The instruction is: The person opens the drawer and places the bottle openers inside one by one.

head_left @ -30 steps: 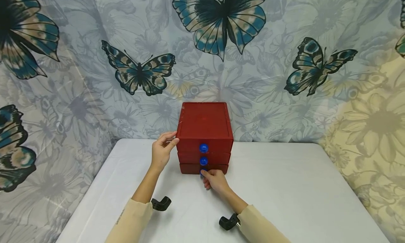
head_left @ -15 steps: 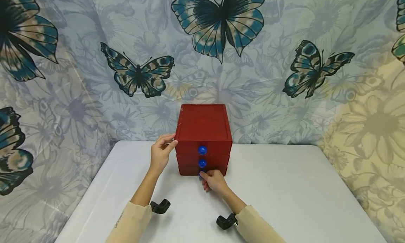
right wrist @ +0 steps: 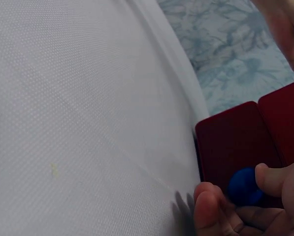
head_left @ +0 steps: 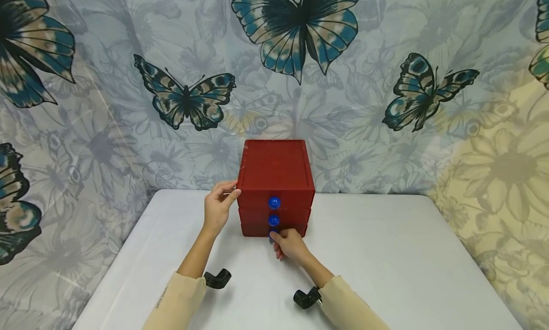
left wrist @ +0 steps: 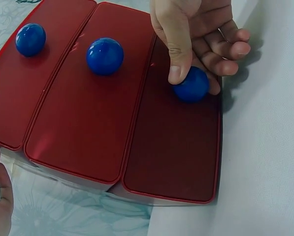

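Note:
A red drawer box (head_left: 276, 165) stands on the white table, three drawers stacked. Each drawer front carries a round blue knob; the top knob (head_left: 274, 203) and the middle knob (head_left: 273, 220) are uncovered. My right hand (head_left: 291, 244) pinches the bottom knob (left wrist: 191, 84) between thumb and fingers, the other fingers loosely bent below. On the opposite side, my left hand (head_left: 218, 207) touches the box's left side near the top front corner with extended fingers and thumb. In the left wrist view, the bottom drawer front (left wrist: 171, 147) appears shut, level with its neighbours.
A white cloth covers the table (head_left: 377, 258). Behind it hangs a butterfly-printed fabric (head_left: 296, 106), close to the back of the box. Black wrist devices (head_left: 218, 278) stick out from both beige sleeves (head_left: 177, 299).
The bottom drawer front looked darker a second ago, with a distinct line above it; now it matches the others. Both hands keep their places, and the head view shifts slightly.

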A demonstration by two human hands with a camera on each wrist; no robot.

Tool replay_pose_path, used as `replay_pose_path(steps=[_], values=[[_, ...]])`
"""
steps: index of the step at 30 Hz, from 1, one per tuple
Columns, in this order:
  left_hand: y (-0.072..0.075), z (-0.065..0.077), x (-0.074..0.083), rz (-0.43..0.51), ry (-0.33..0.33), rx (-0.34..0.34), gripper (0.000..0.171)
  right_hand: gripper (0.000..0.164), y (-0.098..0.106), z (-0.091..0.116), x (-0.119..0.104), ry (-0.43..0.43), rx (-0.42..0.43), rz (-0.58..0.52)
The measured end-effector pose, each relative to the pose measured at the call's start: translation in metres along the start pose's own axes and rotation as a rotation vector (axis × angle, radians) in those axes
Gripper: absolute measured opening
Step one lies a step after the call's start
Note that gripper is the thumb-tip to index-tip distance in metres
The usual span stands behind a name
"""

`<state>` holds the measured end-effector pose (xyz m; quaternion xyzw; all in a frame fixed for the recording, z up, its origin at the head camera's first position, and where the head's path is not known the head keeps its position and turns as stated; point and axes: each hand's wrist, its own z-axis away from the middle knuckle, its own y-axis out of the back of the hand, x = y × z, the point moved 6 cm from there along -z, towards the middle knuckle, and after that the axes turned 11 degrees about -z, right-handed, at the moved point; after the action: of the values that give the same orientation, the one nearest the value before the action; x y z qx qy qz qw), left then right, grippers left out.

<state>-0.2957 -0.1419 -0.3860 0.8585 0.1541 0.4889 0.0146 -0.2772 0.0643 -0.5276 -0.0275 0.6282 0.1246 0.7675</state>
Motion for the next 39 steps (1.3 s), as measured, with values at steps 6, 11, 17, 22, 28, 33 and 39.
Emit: replay_pose_path(steps=[6,11,17,22,28,33,39], values=[[-0.001,-0.001,-0.014,0.008,0.004,0.015,0.027,0.037,0.0,0.002,-0.002,-0.003,-0.025,0.027],[0.0,-0.002,-0.014,0.025,-0.01,0.033,0.027,0.037,0.002,0.001,-0.005,0.007,-0.024,0.069],[0.0,-0.001,-0.011,0.029,0.016,0.035,0.027,0.037,0.002,0.0,-0.004,0.007,-0.018,0.083],[0.0,-0.002,-0.015,0.019,0.008,0.033,0.028,0.038,0.003,0.0,-0.004,0.019,-0.006,0.103],[0.0,-0.006,-0.013,0.019,0.015,0.022,0.028,0.038,0.002,-0.003,-0.004,0.032,0.018,0.119],[0.0,-0.005,-0.004,0.029,0.02,0.01,0.028,0.038,0.002,-0.002,-0.004,0.032,0.038,0.13],[0.003,0.001,0.012,0.034,0.028,0.006,0.028,0.038,0.001,-0.001,-0.002,0.029,0.034,0.117]])
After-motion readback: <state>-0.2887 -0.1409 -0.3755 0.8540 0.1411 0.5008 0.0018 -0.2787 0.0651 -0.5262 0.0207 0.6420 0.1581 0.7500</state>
